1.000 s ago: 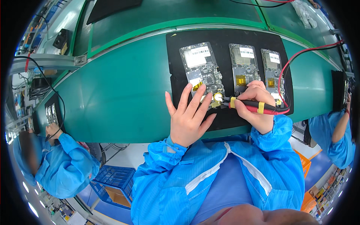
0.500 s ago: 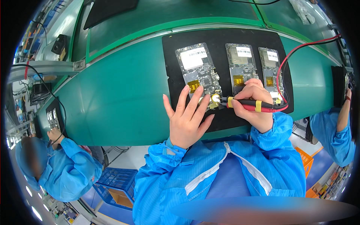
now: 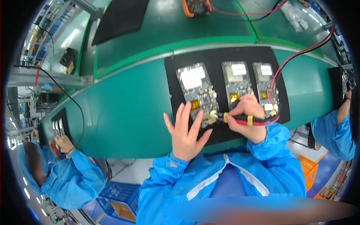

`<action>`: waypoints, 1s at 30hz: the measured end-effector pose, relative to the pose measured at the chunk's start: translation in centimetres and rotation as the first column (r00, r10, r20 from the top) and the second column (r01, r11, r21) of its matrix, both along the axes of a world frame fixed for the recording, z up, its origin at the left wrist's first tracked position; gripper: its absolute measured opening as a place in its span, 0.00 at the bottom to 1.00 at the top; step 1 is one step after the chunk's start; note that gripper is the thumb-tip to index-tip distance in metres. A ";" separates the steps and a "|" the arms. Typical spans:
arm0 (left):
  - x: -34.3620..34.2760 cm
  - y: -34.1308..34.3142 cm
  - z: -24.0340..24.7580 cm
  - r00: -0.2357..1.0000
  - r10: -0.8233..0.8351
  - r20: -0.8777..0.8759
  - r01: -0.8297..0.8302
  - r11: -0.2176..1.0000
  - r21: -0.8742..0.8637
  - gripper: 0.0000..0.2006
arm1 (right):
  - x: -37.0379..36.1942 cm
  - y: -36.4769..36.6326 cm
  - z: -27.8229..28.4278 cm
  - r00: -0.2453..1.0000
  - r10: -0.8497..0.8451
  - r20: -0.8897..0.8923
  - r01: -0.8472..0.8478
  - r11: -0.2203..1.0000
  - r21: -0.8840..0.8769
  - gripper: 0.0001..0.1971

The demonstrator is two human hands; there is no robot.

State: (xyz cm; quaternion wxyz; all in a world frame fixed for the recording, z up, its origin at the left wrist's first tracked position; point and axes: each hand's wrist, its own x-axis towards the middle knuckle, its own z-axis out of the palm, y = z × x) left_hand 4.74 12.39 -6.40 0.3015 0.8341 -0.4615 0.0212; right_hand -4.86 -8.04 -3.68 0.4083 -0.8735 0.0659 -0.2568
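The right hand gripped a red probe lying level, tip pointing left at the leftmost circuit board, where the left hand lay flat with fingers spread, holding nothing

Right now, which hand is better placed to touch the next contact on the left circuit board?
The right hand: it grips the red probe, whose tip sits at the left circuit board. The left hand lies flat, fingers spread, holding no tool.
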 end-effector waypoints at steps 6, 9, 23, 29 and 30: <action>-0.2 -0.2 0.3 0.999 0.050 0.006 -0.049 0.998 -0.038 0.28 | -0.1 0.0 0.2 0.999 -0.009 0.051 0.010 1.000 -0.017 0.09; -0.4 -0.2 0.1 0.997 0.076 -0.014 -0.077 0.997 -0.023 0.28 | -0.3 0.1 0.0 0.999 -0.021 0.047 0.021 1.000 -0.006 0.09; -0.1 -0.3 0.0 0.961 0.143 -0.236 -0.165 0.984 -0.074 0.32 | -0.4 0.1 -0.2 0.997 -0.033 0.064 0.030 0.999 0.043 0.09; -0.6 -0.3 0.0 0.952 0.178 -0.251 -0.194 0.980 -0.039 0.36 | -0.6 0.2 -0.3 0.990 -0.018 0.137 0.012 0.999 0.049 0.07; -0.7 -0.1 0.2 0.960 0.176 -0.219 -0.187 0.982 -0.029 0.36 | -0.7 0.2 -0.1 0.982 -0.005 0.189 -0.005 0.998 0.055 0.06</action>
